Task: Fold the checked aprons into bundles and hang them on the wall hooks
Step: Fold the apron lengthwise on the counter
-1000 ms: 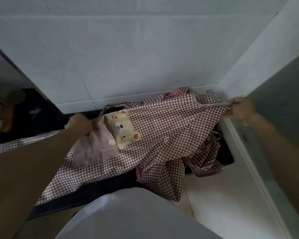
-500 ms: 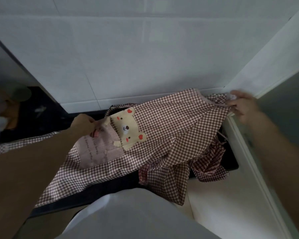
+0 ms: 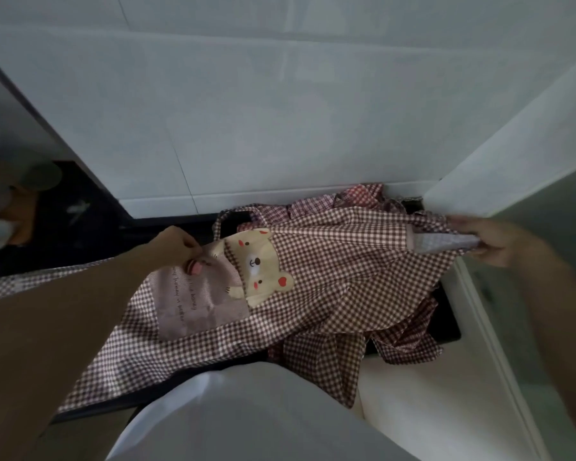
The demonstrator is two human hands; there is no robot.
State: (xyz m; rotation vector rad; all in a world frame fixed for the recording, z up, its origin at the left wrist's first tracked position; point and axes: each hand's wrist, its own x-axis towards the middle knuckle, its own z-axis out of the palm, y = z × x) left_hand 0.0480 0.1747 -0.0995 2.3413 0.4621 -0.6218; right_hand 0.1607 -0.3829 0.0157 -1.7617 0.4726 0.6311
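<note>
Two hands stretch a checked apron across a dark counter.

The left hand [image 3: 177,246], at centre-left of the frame, has its fingers curled and pinches the apron's [image 3: 330,281] edge just beside the pink pocket [image 3: 197,301]. The right hand [image 3: 489,237], at the right edge, is blurred but grips the opposite edge, where the cloth's pale underside is turned up. Between them the brown-and-cream checked fabric is pulled fairly taut, and a cream bear patch [image 3: 256,264] sits at the middle of the frame, overlapping the pocket. The apron lies over a dark countertop [image 3: 87,224] against the white tiled wall [image 3: 280,111], with more checked cloth [image 3: 409,341] bunched at lower right and hanging over the counter's front edge.
</note>
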